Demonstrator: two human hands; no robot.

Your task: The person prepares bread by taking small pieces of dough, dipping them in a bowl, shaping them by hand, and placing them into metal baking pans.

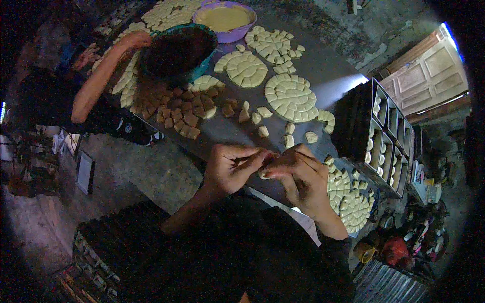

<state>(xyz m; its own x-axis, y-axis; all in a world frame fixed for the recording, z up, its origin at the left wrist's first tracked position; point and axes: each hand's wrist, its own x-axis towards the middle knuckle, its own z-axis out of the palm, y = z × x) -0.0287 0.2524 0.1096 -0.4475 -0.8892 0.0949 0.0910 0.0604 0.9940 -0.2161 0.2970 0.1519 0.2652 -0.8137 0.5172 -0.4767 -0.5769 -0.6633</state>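
Head view: single frame, looking down at a dark table [323,65] set at a slant.
Tray stack: dark metal moulds [389,136] at the table's right edge, oblong compartments, pale pieces visible in several.
Purple bowl: [225,19] round, at the far end of the table, filled with pale yellow paste.
Teal bowl: [177,50] round, beside the purple bowl, contents dark.
Pale dough rounds: [291,97] flat discs cut into small blocks, spread over the middle of the table; more lie near the right wrist.
Brown pieces: [177,108] small blocks in a heap below the teal bowl.
Left hand: [230,166] fingers curled inward, fingertips pinching the dough piece.
Right hand: [300,174] fingers bent and closed, thumb and fingertips meeting the left hand on the same piece.
Dough piece: [263,174] small, pale, held between both hands above the near table edge; largely hidden by the fingers.
Other person: an arm [101,76] reaching to the table from the left.
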